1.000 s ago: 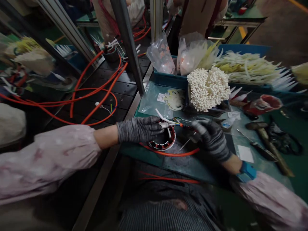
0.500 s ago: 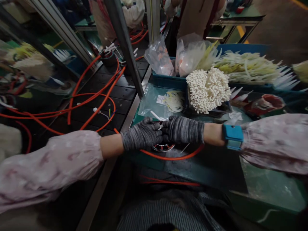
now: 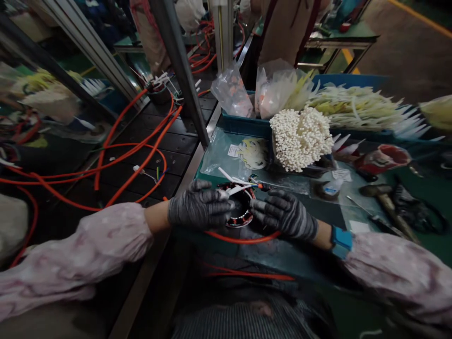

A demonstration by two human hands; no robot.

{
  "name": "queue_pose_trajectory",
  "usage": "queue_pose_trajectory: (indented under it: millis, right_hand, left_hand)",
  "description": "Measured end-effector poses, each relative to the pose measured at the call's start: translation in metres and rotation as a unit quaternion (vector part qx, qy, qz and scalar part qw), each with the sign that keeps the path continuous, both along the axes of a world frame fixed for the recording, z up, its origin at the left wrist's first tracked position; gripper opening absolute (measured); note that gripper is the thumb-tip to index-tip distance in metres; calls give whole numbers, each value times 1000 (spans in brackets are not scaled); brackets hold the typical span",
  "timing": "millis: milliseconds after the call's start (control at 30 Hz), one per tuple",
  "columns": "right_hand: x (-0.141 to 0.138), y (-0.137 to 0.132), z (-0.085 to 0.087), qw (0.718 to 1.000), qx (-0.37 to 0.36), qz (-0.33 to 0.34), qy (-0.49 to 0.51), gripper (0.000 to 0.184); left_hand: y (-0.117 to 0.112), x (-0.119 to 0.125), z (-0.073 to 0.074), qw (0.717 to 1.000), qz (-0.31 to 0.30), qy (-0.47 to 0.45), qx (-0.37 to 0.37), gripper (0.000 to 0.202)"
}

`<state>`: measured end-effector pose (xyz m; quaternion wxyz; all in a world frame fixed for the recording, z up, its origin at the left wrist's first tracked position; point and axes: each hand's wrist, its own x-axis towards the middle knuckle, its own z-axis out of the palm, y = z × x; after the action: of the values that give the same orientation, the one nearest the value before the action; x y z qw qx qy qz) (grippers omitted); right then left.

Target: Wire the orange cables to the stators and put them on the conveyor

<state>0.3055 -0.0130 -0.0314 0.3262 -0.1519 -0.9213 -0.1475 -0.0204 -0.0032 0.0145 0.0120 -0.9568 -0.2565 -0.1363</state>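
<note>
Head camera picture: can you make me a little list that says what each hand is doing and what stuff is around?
Left hand: gloved, gripping the left side of the round wound coil ring
Right hand: gloved, fingers on the ring's right side
On the ring: white sleeves sticking up
Under the ring: orange cable on the green bench
Behind: bundle of white tubes, blue tray, plastic bags
Right side: hammer

One head-worn view looks steeply down, close over the green bench (image 3: pixel 388 278).

I note a white bundle of capped sticks (image 3: pixel 300 137) beside a blue tray (image 3: pixel 247 125) of plastic bags (image 3: pixel 233 90). Orange cables (image 3: pixel 134 141) loop across the dark conveyor (image 3: pixel 176 136); a hammer (image 3: pixel 386 202) lies on the bench (image 3: pixel 406 254).
</note>
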Motion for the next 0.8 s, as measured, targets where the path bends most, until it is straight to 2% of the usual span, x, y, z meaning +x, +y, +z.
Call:
queue_pose_trajectory:
  millis: [67,100,167,200,267,300,367,433,467,533,600,700,767,800]
  right_hand:
    - [5,-16,-9,992,-70,-74,75,31]
    - [7,-23,-11,978,-121,-115,125,38]
    - [12,-35,-9,928,-245,-176,216,49]
    - [15,-40,-5,901,-308,-186,243,50]
    - [20,-47,6,861,-409,-165,254,46]
    - [21,-49,13,848,-444,-148,250,42]
    - [20,-48,24,831,-485,-120,245,38]
    - [14,-39,30,825,-493,-105,254,37]
    - [10,-32,31,827,-491,-100,255,38]
    - [0,-18,26,842,-474,-93,240,39]
    - [-9,-9,16,873,-426,-123,202,38]
    - [-17,-10,-9,908,-334,-200,157,36]
    - [-17,-13,-27,911,-309,-223,159,36]
    - [-16,-14,-35,911,-305,-221,169,35]
  left_hand:
    - [13,20,15,1000,-4,-10,20,34]
    - [21,33,21,1000,27,-6,14,50]
    - [35,61,30,993,102,40,-47,81]
    - [41,74,33,985,130,73,-84,88]
    - [50,93,33,968,158,98,-166,80]
    - [53,99,31,959,162,78,-218,69]
    - [58,104,25,929,147,-26,-337,49]
    - [61,103,19,878,141,-167,-425,39]
    - [62,101,16,853,148,-227,-446,35]
    - [63,98,13,814,180,-321,-450,30]
    - [59,95,11,788,208,-382,-436,30]
    - [48,93,7,778,213,-425,-410,34]
    - [38,93,5,806,178,-404,-395,34]
    - [33,94,3,835,151,-370,-378,30]
